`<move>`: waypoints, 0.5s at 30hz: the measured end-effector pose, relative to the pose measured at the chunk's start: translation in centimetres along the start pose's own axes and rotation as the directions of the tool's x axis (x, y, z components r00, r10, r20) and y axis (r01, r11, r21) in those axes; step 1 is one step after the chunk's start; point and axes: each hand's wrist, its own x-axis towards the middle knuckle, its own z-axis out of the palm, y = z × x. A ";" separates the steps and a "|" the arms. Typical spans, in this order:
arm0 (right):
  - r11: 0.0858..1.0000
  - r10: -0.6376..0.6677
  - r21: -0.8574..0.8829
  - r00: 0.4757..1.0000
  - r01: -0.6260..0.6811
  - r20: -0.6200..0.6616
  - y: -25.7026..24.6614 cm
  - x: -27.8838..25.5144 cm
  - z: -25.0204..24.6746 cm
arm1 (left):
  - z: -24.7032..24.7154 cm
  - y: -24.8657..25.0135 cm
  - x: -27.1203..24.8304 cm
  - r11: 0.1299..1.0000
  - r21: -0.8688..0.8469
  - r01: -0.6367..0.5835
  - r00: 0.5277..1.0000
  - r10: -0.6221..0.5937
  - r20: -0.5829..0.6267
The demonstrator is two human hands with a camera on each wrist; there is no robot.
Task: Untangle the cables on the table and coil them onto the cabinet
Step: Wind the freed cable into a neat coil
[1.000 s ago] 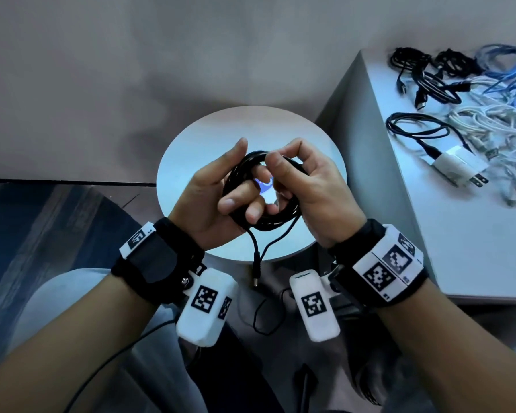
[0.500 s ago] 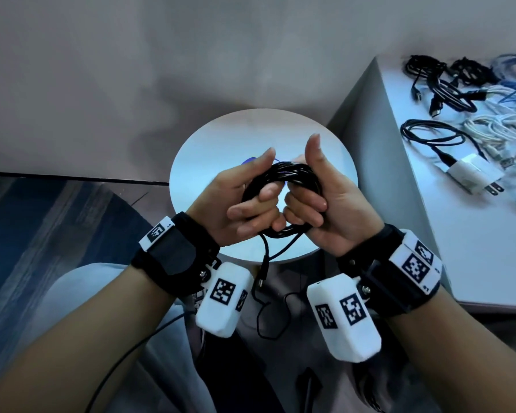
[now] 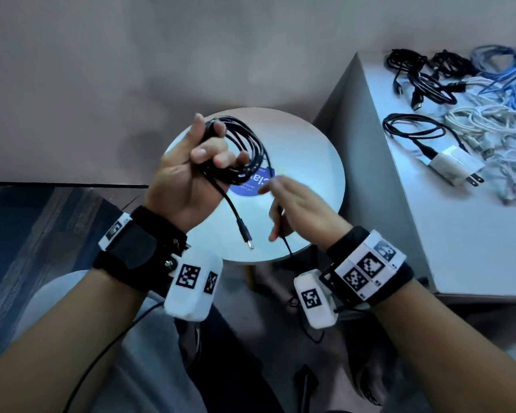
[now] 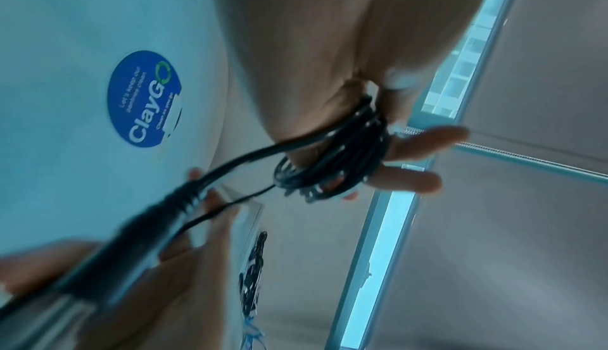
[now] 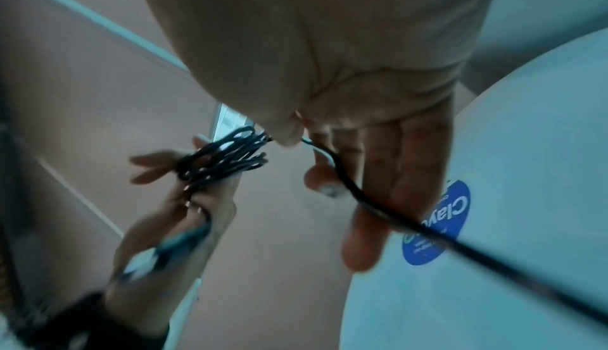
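Observation:
A black cable [image 3: 246, 150] is wound into a loose coil over the round white table [image 3: 310, 162]. My left hand [image 3: 203, 156] grips the coil, fingers curled through the loops; the left wrist view shows the coil [image 4: 335, 163] round those fingers. One free end with a small plug [image 3: 245, 238] hangs down from the coil. My right hand [image 3: 292, 204] is lower and to the right, apart from the coil. In the right wrist view its thumb pinches the cable's other tail [image 5: 348, 184], which runs across the straight fingers [image 5: 388, 173]. The coil [image 5: 223, 158] sits to the left there.
A blue round sticker [image 3: 251, 186] marks the table's middle. At the right a white top [image 3: 429, 234] carries black cable bundles [image 3: 423, 79], a black cable with a white charger [image 3: 453, 165], tangled white cables [image 3: 495, 126] and blue cables [image 3: 507, 64]. My knees lie below the table.
Both hands were clasped round the coil. Now they have parted: the left keeps the coil and has lifted it up and left, the right has dropped away to the right with one tail.

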 end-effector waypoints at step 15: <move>0.926 -0.033 -0.369 0.991 0.078 0.128 -3.6 -2.1 -4.0 | -0.3 -3.3 -0.8 0.471 0.873 -0.126 0.989 0.132 0.072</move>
